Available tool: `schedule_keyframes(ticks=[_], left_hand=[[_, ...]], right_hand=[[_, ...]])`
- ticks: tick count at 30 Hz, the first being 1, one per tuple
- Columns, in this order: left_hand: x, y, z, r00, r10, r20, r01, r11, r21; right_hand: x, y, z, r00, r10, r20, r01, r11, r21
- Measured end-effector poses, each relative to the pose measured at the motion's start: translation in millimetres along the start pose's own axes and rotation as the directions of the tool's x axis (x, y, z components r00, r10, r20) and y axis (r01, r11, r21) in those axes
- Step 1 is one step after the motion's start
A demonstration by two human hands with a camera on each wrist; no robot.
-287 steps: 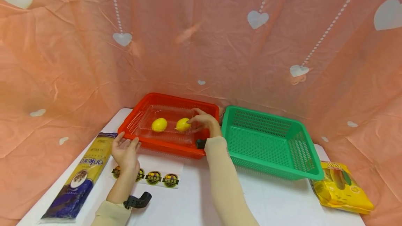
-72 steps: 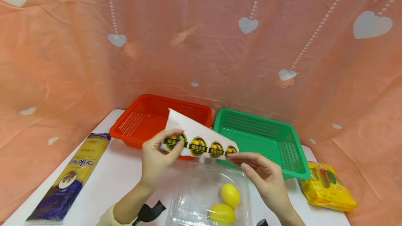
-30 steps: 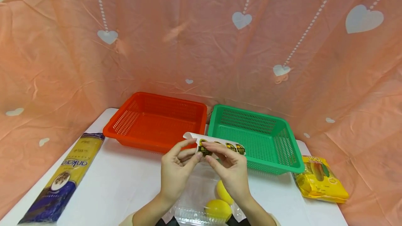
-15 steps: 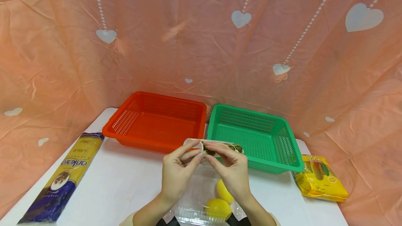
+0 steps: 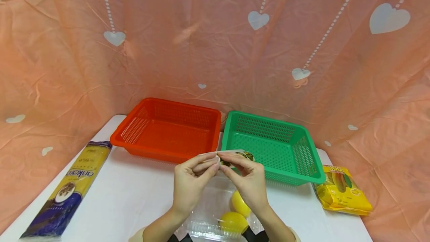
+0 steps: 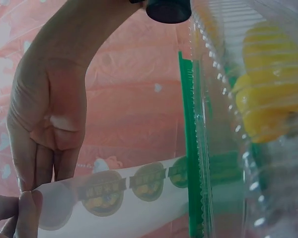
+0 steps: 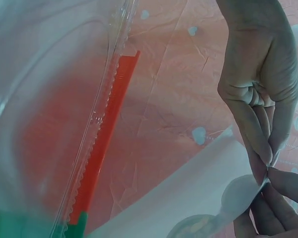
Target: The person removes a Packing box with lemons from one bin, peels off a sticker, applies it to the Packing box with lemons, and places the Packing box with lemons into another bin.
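Note:
Close together in the head view, my left hand (image 5: 191, 186) and right hand (image 5: 250, 188) meet fingertip to fingertip. Both pinch a white sticker sheet (image 5: 248, 155) near one end. Fruit labels in a row on the sheet (image 6: 109, 218) show in the left wrist view, where the right hand (image 6: 47, 104) comes down from the top. At the pinched end a round label (image 7: 237, 194) shows in the right wrist view. Below the hands stands a clear plastic box (image 5: 201, 229) with two yellow lemons (image 5: 233, 222); the hands and wrists partly hide it.
Behind the hands stand a red basket (image 5: 168, 156) and a green basket (image 5: 295, 178), side by side against a peach curtain (image 5: 208, 47). At the left lies a spaghetti pack (image 5: 67, 193). A yellow bag with mango pictures (image 5: 346, 189) lies at the right.
The lemons and box have come from the red basket to the table's front. The sheet was lifted from the table; lately it tilts, showing fewer labels, with both hands pinching its end.

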State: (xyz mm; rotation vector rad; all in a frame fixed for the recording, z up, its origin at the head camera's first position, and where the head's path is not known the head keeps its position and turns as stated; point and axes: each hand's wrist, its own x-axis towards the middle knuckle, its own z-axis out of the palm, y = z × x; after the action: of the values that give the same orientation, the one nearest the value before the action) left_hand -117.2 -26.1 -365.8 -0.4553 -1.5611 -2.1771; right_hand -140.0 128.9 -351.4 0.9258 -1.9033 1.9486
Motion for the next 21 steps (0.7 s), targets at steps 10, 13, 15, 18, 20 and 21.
schedule_keyframes(ticks=[10,13,15,18,20,21], left_hand=[[4.0,4.5,-3.6,0.995,-0.092,0.027,0.091,0.996,0.019],[4.1,4.9,-4.4,0.998,-0.061,0.018,0.061,0.998,0.034],[3.7,4.7,-5.1,0.999,-0.042,0.009,0.042,0.998,0.049],[3.4,4.7,-5.9,1.000,-0.009,0.007,0.008,0.997,0.073],[3.2,4.7,-6.6,1.000,0.018,0.013,-0.019,0.996,0.088],[3.1,4.8,-6.9,0.999,0.032,0.015,-0.034,0.995,0.093]], right_hand=[[1.0,0.1,0.7,1.000,-0.008,0.017,0.008,0.999,-0.034],[2.0,-0.2,1.2,0.999,-0.024,0.032,0.025,0.999,-0.035],[2.5,-0.8,0.9,0.999,-0.023,0.036,0.024,0.999,-0.032],[3.6,-2.4,0.1,1.000,0.006,0.025,-0.005,1.000,-0.025],[4.2,-3.7,-0.7,0.999,0.050,0.002,-0.050,0.999,-0.022],[4.6,-4.4,-1.1,0.997,0.075,-0.010,-0.075,0.997,-0.021]])
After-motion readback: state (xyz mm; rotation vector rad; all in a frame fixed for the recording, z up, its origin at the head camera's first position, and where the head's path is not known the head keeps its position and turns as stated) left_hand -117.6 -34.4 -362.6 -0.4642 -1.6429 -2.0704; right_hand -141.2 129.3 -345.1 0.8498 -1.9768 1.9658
